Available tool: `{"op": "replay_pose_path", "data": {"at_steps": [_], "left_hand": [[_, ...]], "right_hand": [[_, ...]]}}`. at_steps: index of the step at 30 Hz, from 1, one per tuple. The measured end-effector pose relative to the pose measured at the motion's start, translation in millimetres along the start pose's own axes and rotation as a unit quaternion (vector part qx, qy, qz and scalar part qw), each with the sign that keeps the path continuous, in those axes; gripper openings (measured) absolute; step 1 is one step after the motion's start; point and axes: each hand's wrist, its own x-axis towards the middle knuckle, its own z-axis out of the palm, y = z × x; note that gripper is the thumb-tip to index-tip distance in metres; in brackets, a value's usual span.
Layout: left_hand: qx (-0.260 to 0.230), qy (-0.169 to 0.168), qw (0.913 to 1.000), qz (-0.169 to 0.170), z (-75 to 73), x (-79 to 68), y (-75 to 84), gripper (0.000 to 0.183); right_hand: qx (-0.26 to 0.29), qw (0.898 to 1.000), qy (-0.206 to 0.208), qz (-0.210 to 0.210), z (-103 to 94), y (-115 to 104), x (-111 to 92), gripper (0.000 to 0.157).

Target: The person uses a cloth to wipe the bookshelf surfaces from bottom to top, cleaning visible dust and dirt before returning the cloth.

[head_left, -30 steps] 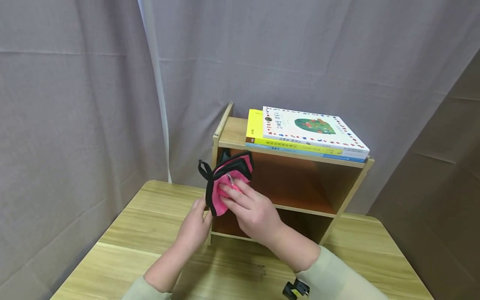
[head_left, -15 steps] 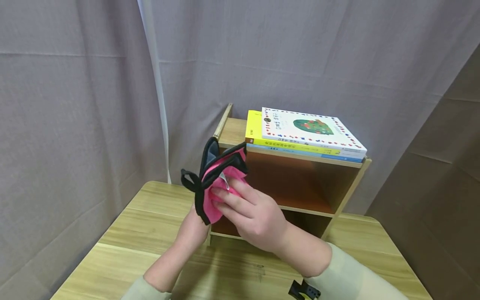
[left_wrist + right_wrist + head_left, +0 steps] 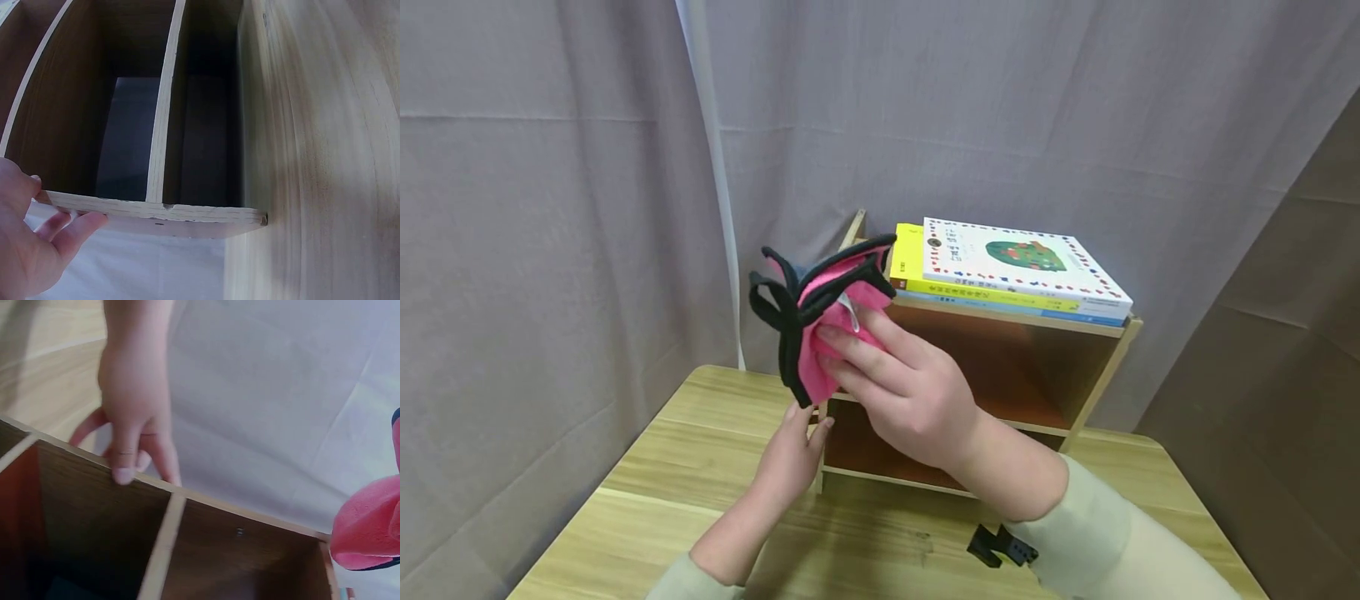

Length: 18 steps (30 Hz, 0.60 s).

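Note:
A small wooden shelf [image 3: 1103,385] stands on the table. My left hand [image 3: 790,458] grips the edge of its left side panel; in the left wrist view, the thumb lies on one face and the fingers [image 3: 78,232] on the other. Higher up, my right hand [image 3: 921,396] holds a folded pink cloth [image 3: 817,367] with black trim, a black hanging loop and a small white tag. The cloth is near the shelf's upper left corner in the head view. Part of the cloth [image 3: 369,522] shows at the right wrist view's edge.
Several books [image 3: 1015,258] lie stacked on the shelf's top, a white one uppermost. Grey curtains [image 3: 985,108] hang behind and at the left. A black device [image 3: 1002,546] is by the right cuff. The wooden table [image 3: 655,475] extends around the shelf.
My right hand has carried the cloth up and to the left, from in front of the shelf toward its top left corner. My left hand stays at the side panel.

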Motion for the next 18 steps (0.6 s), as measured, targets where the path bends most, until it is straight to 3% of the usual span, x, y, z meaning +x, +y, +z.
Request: {"op": "replay_pose_path", "data": {"at_steps": [7, 18], "left_hand": [[0.007, 0.004, 1.0000, 0.000, 0.9, -2.6, -1.5, 0.062], [-0.001, -0.007, 0.9998, -0.021, 0.1, -3.9, -0.5, 0.063]], "right_hand": [[-0.028, 0.999, 0.008, 0.033, 0.2, 13.1, 13.4, 0.018], [-0.087, 0.989, -0.061, 0.103, 23.0, 44.6, 10.3, 0.022]]}}
